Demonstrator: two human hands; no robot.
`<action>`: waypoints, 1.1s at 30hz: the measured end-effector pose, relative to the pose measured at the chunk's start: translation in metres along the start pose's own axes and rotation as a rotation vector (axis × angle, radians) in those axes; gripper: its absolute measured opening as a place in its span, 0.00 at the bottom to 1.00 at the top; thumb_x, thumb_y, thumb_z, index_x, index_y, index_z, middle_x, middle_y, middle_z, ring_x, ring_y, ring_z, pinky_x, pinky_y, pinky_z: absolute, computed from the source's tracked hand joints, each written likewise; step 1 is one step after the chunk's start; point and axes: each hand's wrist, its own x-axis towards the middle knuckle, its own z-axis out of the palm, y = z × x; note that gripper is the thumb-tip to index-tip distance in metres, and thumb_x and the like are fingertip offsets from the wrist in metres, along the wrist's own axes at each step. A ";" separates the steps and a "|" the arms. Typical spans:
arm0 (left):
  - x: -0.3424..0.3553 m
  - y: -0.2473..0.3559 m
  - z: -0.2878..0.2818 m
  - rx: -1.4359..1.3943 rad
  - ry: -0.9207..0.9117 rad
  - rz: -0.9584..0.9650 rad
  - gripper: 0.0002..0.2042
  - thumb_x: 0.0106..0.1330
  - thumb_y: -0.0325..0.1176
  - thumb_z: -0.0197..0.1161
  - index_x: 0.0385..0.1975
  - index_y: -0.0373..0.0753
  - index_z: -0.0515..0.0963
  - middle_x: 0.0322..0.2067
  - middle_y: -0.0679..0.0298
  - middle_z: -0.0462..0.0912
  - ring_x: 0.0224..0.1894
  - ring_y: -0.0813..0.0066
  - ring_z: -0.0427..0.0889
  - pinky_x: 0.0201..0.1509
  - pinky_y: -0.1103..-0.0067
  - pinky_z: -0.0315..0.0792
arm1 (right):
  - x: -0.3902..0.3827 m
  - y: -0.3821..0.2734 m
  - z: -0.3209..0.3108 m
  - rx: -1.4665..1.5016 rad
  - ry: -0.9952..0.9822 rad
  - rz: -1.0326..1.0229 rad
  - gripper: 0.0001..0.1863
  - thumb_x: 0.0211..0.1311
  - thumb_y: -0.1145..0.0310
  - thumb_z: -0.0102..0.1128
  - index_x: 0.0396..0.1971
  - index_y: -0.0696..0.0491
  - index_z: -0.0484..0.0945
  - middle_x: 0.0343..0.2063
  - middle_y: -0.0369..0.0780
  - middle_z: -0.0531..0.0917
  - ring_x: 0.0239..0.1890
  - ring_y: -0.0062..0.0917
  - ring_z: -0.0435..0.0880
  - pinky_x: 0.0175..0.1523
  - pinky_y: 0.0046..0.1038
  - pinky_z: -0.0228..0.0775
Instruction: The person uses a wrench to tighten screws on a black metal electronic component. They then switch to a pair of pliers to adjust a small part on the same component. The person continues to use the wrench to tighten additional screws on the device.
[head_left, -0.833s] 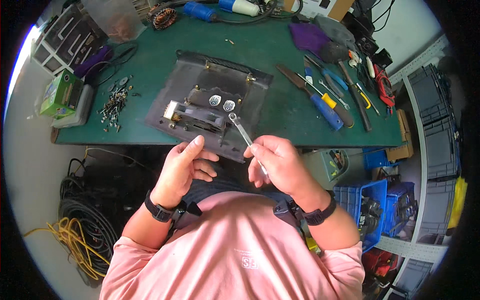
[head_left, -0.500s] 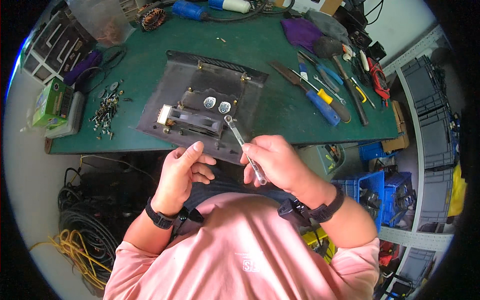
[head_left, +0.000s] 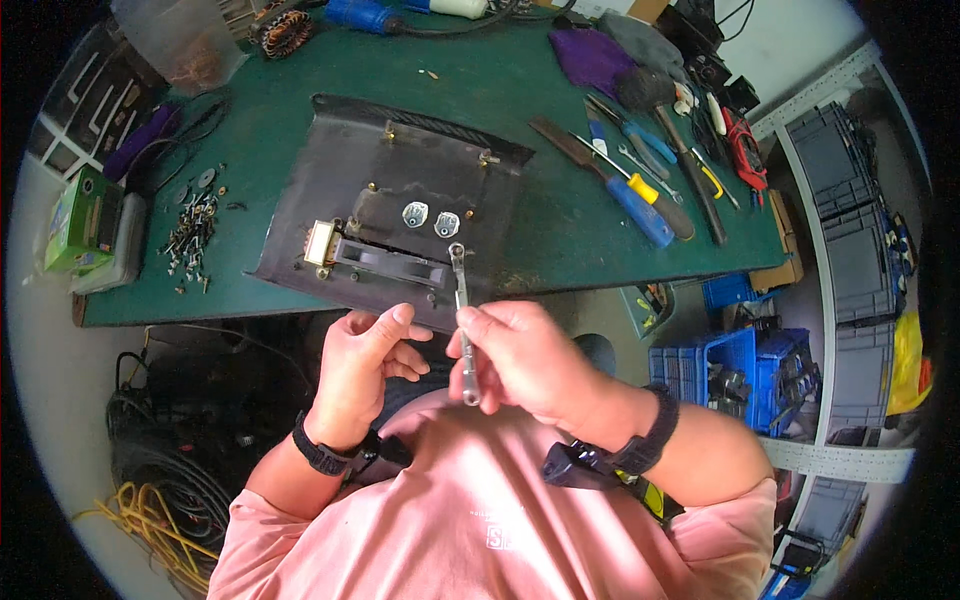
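Note:
In my right hand [head_left: 515,355] is a double-ended ring wrench [head_left: 461,285], gripped around its shank. Its far ring end lies over the right part of a dark metal panel [head_left: 340,150]. The panel rests on the bench and overhangs the front edge. On it are a transformer-like block [head_left: 320,243], a long grey bracket [head_left: 390,262], two round silver sockets [head_left: 447,224] and several brass-coloured studs. My left hand [head_left: 365,360] hovers at the panel's front edge, thumb apart and fingers loosely bent, with nothing in it.
Loose screws and washers [head_left: 192,228] lie on the green bench [head_left: 400,80] at left, near a green box [head_left: 82,220]. Files, a screwdriver [head_left: 640,185], a hammer [head_left: 690,170] and pliers lie at right. Blue crates [head_left: 715,360] stand below, right.
The wrench has turned more upright in the picture, and my right hand has moved slightly left and nearer to me. The view has shifted a little. My left hand stays much the same.

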 end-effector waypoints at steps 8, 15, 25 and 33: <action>0.000 0.003 -0.002 0.045 -0.023 -0.015 0.21 0.60 0.45 0.65 0.28 0.25 0.78 0.17 0.57 0.79 0.17 0.74 0.79 0.22 0.85 0.73 | -0.001 -0.024 -0.017 -0.152 -0.076 0.164 0.18 0.71 0.60 0.44 0.31 0.60 0.74 0.20 0.46 0.82 0.09 0.20 0.74 0.13 0.16 0.60; 0.000 0.004 -0.002 0.078 -0.026 -0.012 0.23 0.60 0.46 0.64 0.28 0.25 0.78 0.17 0.57 0.80 0.17 0.74 0.80 0.22 0.85 0.73 | 0.003 -0.028 -0.038 -0.399 -0.043 0.067 0.19 0.68 0.62 0.47 0.22 0.59 0.75 0.14 0.41 0.79 0.10 0.19 0.72 0.17 0.21 0.62; 0.001 0.005 -0.003 0.053 -0.026 -0.027 0.22 0.58 0.46 0.66 0.28 0.25 0.78 0.17 0.56 0.80 0.18 0.74 0.80 0.22 0.86 0.73 | 0.004 -0.036 -0.061 -0.633 -0.001 -0.060 0.19 0.67 0.61 0.51 0.20 0.57 0.76 0.11 0.34 0.74 0.14 0.15 0.69 0.21 0.20 0.59; 0.000 0.004 0.000 0.064 0.013 -0.006 0.23 0.58 0.45 0.65 0.27 0.23 0.78 0.16 0.55 0.80 0.17 0.74 0.80 0.23 0.86 0.73 | 0.010 -0.048 -0.068 -0.916 0.106 -0.264 0.21 0.64 0.58 0.54 0.15 0.57 0.75 0.10 0.36 0.70 0.16 0.19 0.66 0.23 0.27 0.59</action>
